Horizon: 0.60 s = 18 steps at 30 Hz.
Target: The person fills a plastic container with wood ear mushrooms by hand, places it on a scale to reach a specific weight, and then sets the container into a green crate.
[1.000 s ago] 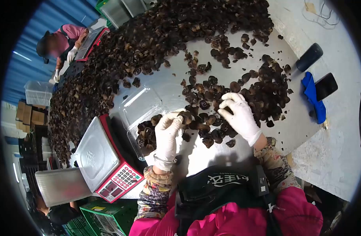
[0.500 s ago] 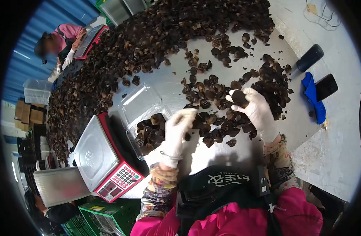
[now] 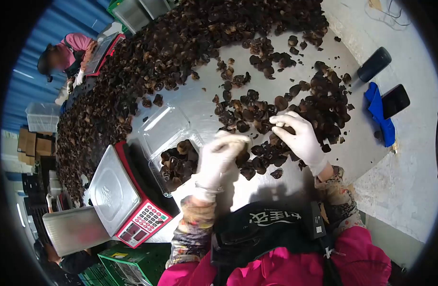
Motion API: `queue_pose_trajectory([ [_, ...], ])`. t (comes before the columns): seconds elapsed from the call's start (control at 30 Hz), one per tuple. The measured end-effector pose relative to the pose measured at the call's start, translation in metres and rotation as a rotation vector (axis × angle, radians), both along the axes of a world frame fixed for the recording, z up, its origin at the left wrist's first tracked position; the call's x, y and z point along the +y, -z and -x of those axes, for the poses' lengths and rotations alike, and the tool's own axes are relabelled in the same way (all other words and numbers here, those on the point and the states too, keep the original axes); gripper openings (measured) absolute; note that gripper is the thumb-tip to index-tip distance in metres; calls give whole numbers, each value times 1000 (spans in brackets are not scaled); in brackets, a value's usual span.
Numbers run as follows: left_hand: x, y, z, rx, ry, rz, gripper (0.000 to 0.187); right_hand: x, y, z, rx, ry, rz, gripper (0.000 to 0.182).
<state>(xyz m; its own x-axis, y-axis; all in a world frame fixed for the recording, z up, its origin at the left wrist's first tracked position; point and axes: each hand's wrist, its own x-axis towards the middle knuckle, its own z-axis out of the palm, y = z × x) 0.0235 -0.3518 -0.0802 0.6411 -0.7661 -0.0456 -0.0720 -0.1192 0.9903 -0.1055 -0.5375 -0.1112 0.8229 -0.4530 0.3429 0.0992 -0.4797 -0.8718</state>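
Dark brown wood ear mushrooms (image 3: pixel 322 97) lie loose on the metal table around both white-gloved hands. My right hand (image 3: pixel 300 138) is over this patch, thumb and fingers pinched at a dark wood ear mushroom seen nearly edge-on. To its left, my left hand (image 3: pixel 221 157) has its fingers curled together, slightly blurred; what they hold is hidden, though a dark piece shows beneath the fingertips. Beside the left hand, a clear plastic box (image 3: pixel 154 168) stands with its lid (image 3: pixel 165 119) folded back. Several mushrooms (image 3: pixel 179 162) fill part of it.
A red-and-white scale (image 3: pixel 115 188) stands left of the box. The large mushroom heap (image 3: pixel 181 43) runs along the far side. At right lie a phone (image 3: pixel 395 101), a blue cloth (image 3: pixel 377 114) and a black cylindrical object (image 3: pixel 374 64). Another person (image 3: pixel 76 52) works at upper left.
My right hand has shifted slightly left and down; the round mushroom cap that faced the camera in its fingers no longer shows that way. My left hand has moved slightly right.
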Motion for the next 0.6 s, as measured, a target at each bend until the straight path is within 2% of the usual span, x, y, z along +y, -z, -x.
queue_pose_trajectory([
  [0.07, 8, 1, -16, 454, -98, 44, 13, 10, -8, -7, 273, 166, 354, 20],
  [0.13, 13, 8, -13, 165, -134, -158, 15, 10, 4, -21, 313, 171, 607, 19],
  [0.2, 15, -11, -12, 162, -123, 57, 14, 2, 25, -36, 444, 202, 480, 14],
  [0.27, 20, -12, -15, 226, -199, 1, 16, 0, 23, -35, 346, 157, 625, 7],
  [0.33, 29, 2, -25, 270, -222, 102, 18, 3, 10, -33, 376, 145, 578, 7],
  [0.4, 41, 23, -33, 431, -251, 322, 21, 0, 5, -27, 375, 117, 402, 9],
  [0.43, 47, 26, -35, 586, -224, 495, 20, -6, 8, -25, 275, 42, 271, 12],
  [0.47, 53, 31, -38, 698, -291, 551, 25, -8, 4, -22, 142, -33, 107, 13],
  [0.53, 69, 26, -41, 917, -352, 655, 24, -6, -15, -15, 222, -109, -481, 13],
  [0.57, 79, 25, -45, 895, -343, 691, 26, -4, -24, -17, 368, -104, -622, 12],
  [0.6, 89, 23, -45, 823, -516, 643, 22, 4, -22, -24, 365, -132, -625, 12],
])
